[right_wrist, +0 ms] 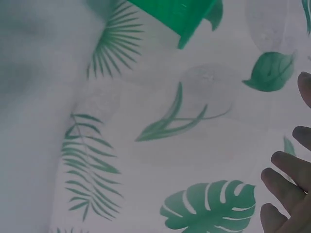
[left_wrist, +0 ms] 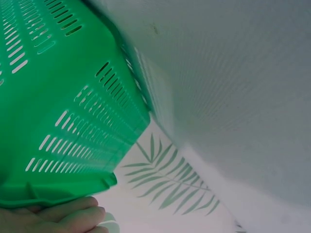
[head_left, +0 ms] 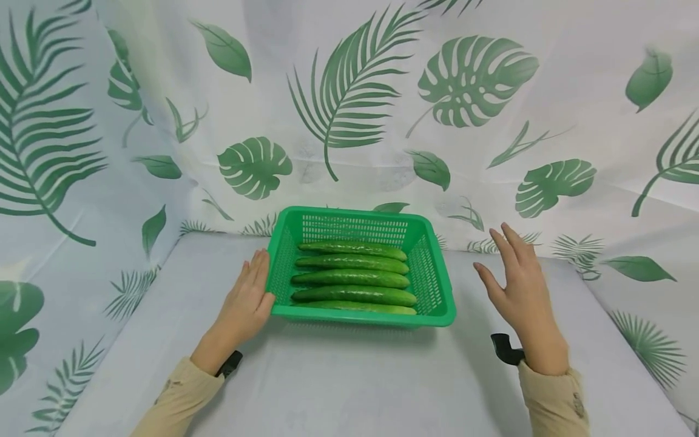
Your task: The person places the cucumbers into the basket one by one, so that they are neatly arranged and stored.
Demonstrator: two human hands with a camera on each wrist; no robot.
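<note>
A green plastic basket [head_left: 363,317] with slotted walls sits on the table, and several long cucumbers [head_left: 352,277] lie side by side in it. My left hand [head_left: 247,301] touches the basket's left rim, its fingers stretched out along the outside and the thumb near the front corner. In the left wrist view the fingers [left_wrist: 73,216] lie against the rim, with nothing gripped that I can see. To the right of the basket, apart from it, my right hand [head_left: 519,291] hovers with spread fingers and holds nothing. Its fingertips also show in the right wrist view.
The pale tabletop [head_left: 349,376] runs around the basket. White curtains printed with green leaves [head_left: 349,182] close off the back and both sides. A dark wrist strap [head_left: 506,349] is on the right wrist, another [head_left: 230,363] on the left.
</note>
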